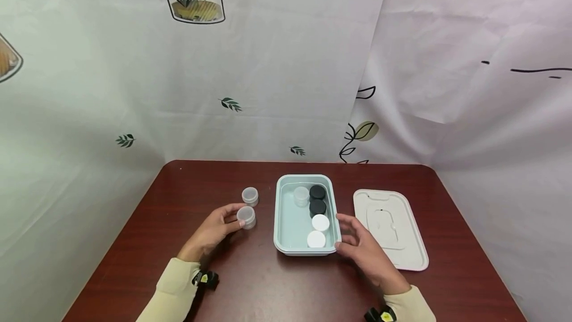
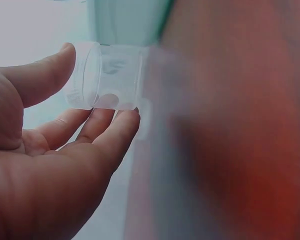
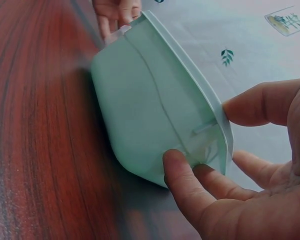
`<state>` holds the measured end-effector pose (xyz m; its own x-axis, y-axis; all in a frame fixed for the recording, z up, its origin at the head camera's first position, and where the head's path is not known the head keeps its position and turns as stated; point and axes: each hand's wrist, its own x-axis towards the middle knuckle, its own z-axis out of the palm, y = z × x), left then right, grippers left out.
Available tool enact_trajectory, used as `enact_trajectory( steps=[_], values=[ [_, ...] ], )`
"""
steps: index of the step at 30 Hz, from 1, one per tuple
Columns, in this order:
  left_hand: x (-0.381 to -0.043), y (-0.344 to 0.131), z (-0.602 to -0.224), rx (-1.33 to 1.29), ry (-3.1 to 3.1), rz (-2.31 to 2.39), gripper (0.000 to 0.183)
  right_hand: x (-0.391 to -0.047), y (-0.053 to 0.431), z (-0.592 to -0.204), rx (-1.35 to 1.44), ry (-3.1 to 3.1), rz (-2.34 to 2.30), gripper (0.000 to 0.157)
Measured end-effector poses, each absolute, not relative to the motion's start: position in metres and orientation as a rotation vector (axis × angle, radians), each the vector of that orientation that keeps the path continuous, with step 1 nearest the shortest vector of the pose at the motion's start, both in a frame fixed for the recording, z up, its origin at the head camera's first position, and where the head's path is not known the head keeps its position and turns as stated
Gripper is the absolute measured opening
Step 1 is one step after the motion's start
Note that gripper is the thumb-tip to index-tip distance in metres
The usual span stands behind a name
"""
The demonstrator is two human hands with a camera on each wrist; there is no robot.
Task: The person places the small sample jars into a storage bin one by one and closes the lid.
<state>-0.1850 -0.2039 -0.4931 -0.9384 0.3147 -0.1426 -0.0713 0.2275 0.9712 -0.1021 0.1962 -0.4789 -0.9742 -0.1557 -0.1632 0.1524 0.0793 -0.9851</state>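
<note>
My left hand [image 1: 213, 228] pinches a small clear plastic jar [image 1: 247, 216] with a ribbed screw lid, thumb on one side and fingers on the other. In the left wrist view this jar [image 2: 112, 75] looks see-through. A second clear jar [image 1: 250, 196] stands on the table just behind it. To the right is a pale green plastic container [image 1: 281, 222]. My right hand [image 1: 364, 248] holds its near right corner, thumb at the rim and fingertips against the outer wall [image 3: 135, 100]. Inside stand one clear jar [image 1: 301, 196], two black-lidded jars [image 1: 317, 207] and two white-lidded jars [image 1: 320, 222].
A white rectangular lid [image 1: 393, 227] lies on the dark red-brown table [image 1: 241, 282], right of the container and beside my right hand. Pale cloth [image 1: 268, 53] with printed plants hangs behind the table and at both sides.
</note>
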Motion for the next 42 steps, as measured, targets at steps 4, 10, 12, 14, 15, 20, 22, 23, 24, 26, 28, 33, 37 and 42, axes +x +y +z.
enact_trajectory(
  steps=[4,10,12,14,15,20,22,23,24,26,28,33,37,42],
  values=[
    [-0.189,-0.2,-0.477,0.249,2.242,1.767,0.057,-0.103,0.197,-0.479,-0.014,2.123,-1.989,0.07],
    [-0.192,-0.189,-0.457,0.318,2.256,1.745,0.057,-0.104,0.198,-0.48,-0.015,2.106,-1.992,0.07],
    [-0.195,-0.182,-0.452,0.352,2.241,1.75,0.056,-0.104,0.198,-0.48,-0.021,2.109,-1.991,0.07],
    [-0.198,-0.174,-0.449,0.387,2.235,1.746,0.054,-0.104,0.198,-0.48,-0.023,2.111,-1.991,0.07],
    [-0.199,-0.17,-0.447,0.406,2.225,1.751,0.054,-0.104,0.198,-0.48,-0.02,2.112,-1.991,0.07],
    [-0.208,-0.148,-0.439,0.485,2.178,1.743,0.052,-0.104,0.199,-0.48,-0.017,2.113,-1.991,0.07],
    [-0.211,-0.139,-0.438,0.493,2.172,1.723,0.051,-0.104,0.2,-0.481,-0.027,2.108,-1.988,0.07],
    [-0.213,-0.135,-0.437,0.493,2.171,1.711,0.051,-0.104,0.2,-0.481,-0.035,2.106,-1.987,0.07],
    [-0.214,-0.131,-0.437,0.492,2.177,1.696,0.051,-0.105,0.2,-0.481,-0.04,2.103,-1.985,0.07],
    [-0.217,-0.124,-0.436,0.481,2.197,1.661,0.051,-0.105,0.201,-0.482,-0.05,2.1,-1.982,0.07],
    [-0.219,-0.117,-0.436,0.469,2.223,1.626,0.052,-0.105,0.201,-0.483,-0.053,2.097,-1.981,0.07],
    [-0.223,-0.102,-0.433,0.455,2.274,1.536,0.053,-0.105,0.201,-0.483,-0.046,2.096,-1.979,0.07],
    [-0.226,-0.092,-0.432,0.493,2.302,1.468,0.051,-0.105,0.201,-0.482,-0.043,2.1,-1.978,0.07],
    [-0.229,-0.079,-0.432,0.534,2.381,1.365,0.046,-0.105,0.201,-0.483,-0.058,2.096,-1.985,0.07]
  ],
)
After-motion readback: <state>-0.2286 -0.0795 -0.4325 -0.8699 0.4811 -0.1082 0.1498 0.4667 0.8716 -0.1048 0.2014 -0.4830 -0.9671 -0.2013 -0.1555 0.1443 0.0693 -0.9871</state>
